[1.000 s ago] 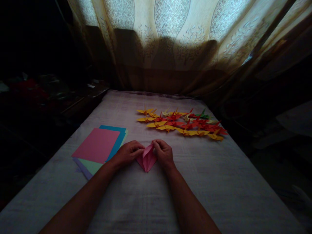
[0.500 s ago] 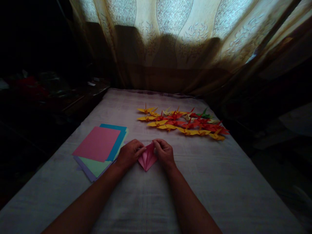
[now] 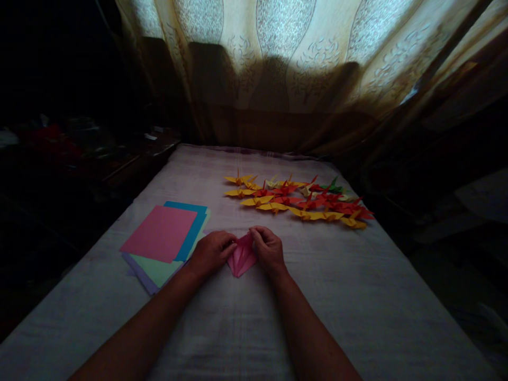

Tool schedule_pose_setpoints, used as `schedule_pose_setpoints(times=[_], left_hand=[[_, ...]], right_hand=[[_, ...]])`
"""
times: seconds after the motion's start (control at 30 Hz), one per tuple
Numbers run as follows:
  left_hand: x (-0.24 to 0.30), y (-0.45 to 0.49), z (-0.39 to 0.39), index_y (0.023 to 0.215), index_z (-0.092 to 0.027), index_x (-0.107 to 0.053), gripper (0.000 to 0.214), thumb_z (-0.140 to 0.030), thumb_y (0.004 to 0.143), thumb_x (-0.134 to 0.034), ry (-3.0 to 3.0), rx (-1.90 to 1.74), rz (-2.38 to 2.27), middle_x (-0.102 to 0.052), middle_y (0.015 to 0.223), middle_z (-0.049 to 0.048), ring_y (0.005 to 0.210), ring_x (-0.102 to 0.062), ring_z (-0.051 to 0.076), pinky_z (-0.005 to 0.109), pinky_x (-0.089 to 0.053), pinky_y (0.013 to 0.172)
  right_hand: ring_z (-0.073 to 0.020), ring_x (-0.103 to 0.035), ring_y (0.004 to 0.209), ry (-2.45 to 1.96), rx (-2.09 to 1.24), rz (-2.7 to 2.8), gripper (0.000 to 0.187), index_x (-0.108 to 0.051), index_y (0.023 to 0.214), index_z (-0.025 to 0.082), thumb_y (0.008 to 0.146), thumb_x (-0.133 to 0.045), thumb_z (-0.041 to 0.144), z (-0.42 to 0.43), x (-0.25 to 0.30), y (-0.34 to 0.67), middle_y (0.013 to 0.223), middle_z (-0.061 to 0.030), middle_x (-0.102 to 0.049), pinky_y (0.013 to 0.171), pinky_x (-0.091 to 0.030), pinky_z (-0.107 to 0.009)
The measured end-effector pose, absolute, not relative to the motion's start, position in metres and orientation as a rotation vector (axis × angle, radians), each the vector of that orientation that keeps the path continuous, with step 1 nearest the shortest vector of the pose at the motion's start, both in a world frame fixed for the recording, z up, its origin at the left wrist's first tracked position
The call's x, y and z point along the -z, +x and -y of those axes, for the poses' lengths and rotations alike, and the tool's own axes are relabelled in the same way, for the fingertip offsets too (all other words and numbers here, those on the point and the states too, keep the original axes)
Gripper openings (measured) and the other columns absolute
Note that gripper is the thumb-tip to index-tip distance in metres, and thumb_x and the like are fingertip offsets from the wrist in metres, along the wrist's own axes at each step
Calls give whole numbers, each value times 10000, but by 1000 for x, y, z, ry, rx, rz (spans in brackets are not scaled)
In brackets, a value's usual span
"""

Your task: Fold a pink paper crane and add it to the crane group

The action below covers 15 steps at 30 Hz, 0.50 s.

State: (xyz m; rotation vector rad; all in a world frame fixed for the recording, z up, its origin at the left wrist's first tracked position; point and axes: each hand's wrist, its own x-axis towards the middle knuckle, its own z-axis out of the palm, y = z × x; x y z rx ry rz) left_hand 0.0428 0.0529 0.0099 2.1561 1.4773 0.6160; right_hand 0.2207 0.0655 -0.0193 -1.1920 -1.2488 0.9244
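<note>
Curtain cloth (image 3: 278,53), pale and patterned, hangs across the far side and lets through the only light. Below it stretches the bed (image 3: 357,296), covered in a light sheet, which carries everything else. Beyond the grip and a little to its right, well apart from it, lies a spread of folded paper cranes (image 3: 297,201) in yellow, orange, red and one green, packed close together in rough rows. To the left of the grip, just beside the left hand, sits a loose stack of paper sheets (image 3: 162,235) with a pink square on top, a blue one showing under its far edge, and pale green and lilac edges fanned out on the near side. Both forearms reach in from the near edge and meet at the middle of the bed. The left hand (image 3: 212,253) lies knuckles up with its fingers curled, the tips pressed on the left edge of the pink paper (image 3: 240,259). The right hand (image 3: 270,250) pinches the upper right part of that same piece between thumb and bent fingers. The pink paper, partly folded into a pointed shape, rests on the sheet directly between the two hands, its point toward the person.
</note>
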Motion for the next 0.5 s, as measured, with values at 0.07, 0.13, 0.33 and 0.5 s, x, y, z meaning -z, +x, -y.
schedule_pose_setpoints(times=[0.07, 0.13, 0.33, 0.5], left_hand=[[-6, 46, -52, 910, -224, -682, 120, -234, 857, -575, 2163, -629, -1527, -703, 924, 39, 878, -617, 201, 304, -447, 797], [-3, 48, -51, 912, -219, -670, 103, -221, 852, -586, 2171, -646, -1570, -695, 922, 45, 880, -610, 206, 313, -446, 805], [-1, 43, -46, 1046, -209, -616, 195, -248, 856, -602, 2209, -708, -1552, -674, 973, 56, 907, -610, 210, 334, -474, 844], [-4, 33, -28, 1024, -218, -647, 158, -270, 899, -566, 2332, -719, -1378, -678, 1055, 74, 987, -609, 222, 359, -481, 897]], right_hand=[[-173, -638, 739, -1193, -927, 1258, 256, -710, 812, 189, 796, -615, 426, -66, 20, 221, 772, -16, -706, 720, -513, -274], [-179, -649, 756, -1203, -927, 1273, 260, -717, 842, 191, 796, -608, 423, -66, 21, 221, 799, -24, -719, 731, -520, -280], [-179, -650, 741, -1210, -918, 1328, 263, -718, 798, 197, 810, -587, 425, -66, 20, 221, 785, -22, -716, 708, -522, -276], [-177, -654, 734, -1227, -911, 1364, 257, -717, 830, 211, 813, -585, 431, -65, 20, 220, 799, -14, -724, 693, -522, -269]])
